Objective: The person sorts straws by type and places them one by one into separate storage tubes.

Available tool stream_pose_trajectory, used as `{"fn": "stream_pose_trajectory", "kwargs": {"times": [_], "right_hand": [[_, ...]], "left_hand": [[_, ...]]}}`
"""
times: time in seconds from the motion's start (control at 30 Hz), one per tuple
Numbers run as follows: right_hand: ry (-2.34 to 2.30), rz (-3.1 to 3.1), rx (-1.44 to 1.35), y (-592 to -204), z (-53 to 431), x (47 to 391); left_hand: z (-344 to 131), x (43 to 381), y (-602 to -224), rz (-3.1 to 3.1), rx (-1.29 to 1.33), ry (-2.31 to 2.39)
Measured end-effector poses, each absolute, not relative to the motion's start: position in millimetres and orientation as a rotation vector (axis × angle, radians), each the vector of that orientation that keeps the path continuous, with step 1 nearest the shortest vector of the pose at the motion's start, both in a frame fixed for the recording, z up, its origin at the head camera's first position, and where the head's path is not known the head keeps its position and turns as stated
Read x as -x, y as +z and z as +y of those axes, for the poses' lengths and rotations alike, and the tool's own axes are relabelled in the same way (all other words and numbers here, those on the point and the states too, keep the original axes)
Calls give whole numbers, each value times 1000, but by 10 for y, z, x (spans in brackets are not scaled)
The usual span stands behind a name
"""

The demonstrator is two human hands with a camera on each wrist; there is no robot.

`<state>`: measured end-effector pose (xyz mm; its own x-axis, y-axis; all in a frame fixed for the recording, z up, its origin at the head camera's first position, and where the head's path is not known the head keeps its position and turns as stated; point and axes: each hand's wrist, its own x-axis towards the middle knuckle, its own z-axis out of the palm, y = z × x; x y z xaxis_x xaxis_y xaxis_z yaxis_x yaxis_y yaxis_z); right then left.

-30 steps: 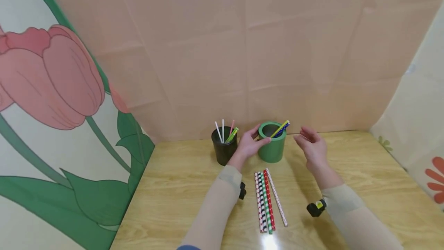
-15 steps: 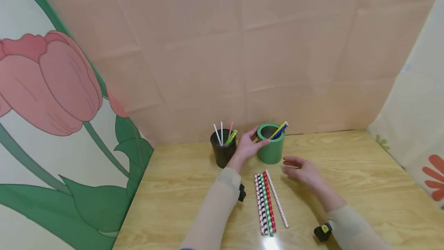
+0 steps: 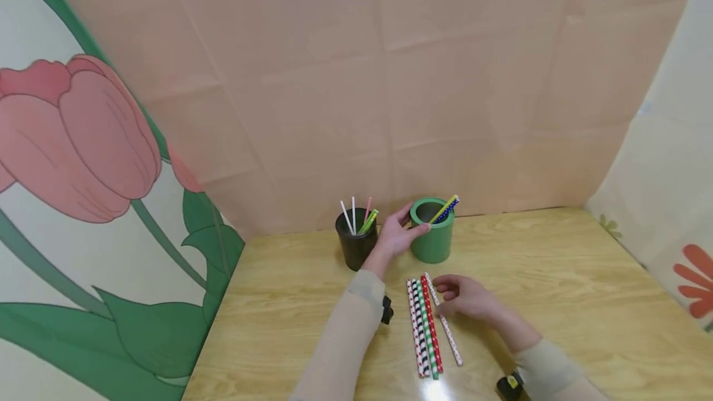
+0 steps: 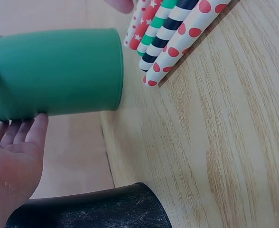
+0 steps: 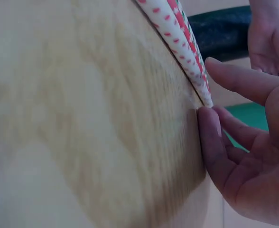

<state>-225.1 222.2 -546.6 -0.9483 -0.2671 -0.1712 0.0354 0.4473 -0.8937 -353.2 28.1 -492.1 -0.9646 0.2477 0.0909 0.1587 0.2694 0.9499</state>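
My left hand holds the green cup at its left side, thumb in front near the rim and fingers behind. A yellow straw and a blue dotted straw lean inside that cup. In front of it lies a row of patterned paper straws, with a white straw with pink spots at their right. My right hand reaches over this white straw, thumb and fingers apart. In the right wrist view its fingertips are right at the straw's end, against the table.
A black cup stands left of the green one, behind my left wrist, with white, pink and green straws in it. The wooden table meets a paper-covered wall just behind the cups.
My right hand has come down and left, from beside the green cup to the spotted white straw. My left hand has stayed on the green cup.
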Motion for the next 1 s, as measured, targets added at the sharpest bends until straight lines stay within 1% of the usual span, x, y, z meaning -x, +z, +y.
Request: {"fn": "stream_pose_trajectory", "kwargs": {"times": [0.27, 0.57, 0.77, 1.0], "right_hand": [[-1461, 2513, 131, -5459, 2104, 2235], [-1347, 2652, 100, -5499, 2074, 2245], [-1220, 2766, 84, -5451, 2069, 2216], [-1199, 2783, 71, -5435, 2090, 2216]], "left_hand": [[266, 3544, -4902, 2447, -370, 1789], [267, 3537, -4909, 2447, -373, 1790], [269, 3530, -4907, 2448, -379, 1784], [258, 3530, -4926, 2455, -384, 1789]]}}
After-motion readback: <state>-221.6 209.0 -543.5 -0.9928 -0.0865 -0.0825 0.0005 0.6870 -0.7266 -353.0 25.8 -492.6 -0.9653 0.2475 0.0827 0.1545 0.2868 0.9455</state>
